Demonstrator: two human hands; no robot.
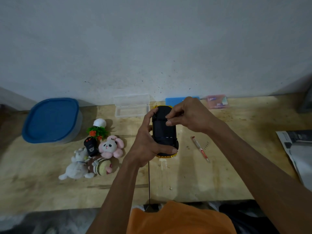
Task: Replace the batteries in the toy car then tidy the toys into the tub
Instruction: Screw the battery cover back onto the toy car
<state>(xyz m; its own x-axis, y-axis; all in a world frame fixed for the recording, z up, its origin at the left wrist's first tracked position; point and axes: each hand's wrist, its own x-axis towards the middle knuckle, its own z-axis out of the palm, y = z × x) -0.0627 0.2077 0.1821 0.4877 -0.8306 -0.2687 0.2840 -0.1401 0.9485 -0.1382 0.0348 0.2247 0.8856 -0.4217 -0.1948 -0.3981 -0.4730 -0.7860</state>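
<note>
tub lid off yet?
No, the blue lid sits closed on the tub at the table's far left.

left hand (148, 141): gripping | right hand (187, 115): fingertips pinched, wrist raised

Head-worn view, downward over table (236, 166)

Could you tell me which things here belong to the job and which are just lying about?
For the job: toy car held by both hands, screwdriver, lidded tub, plush toys.
Lying about: clear case, newspaper, pink packet.
</note>
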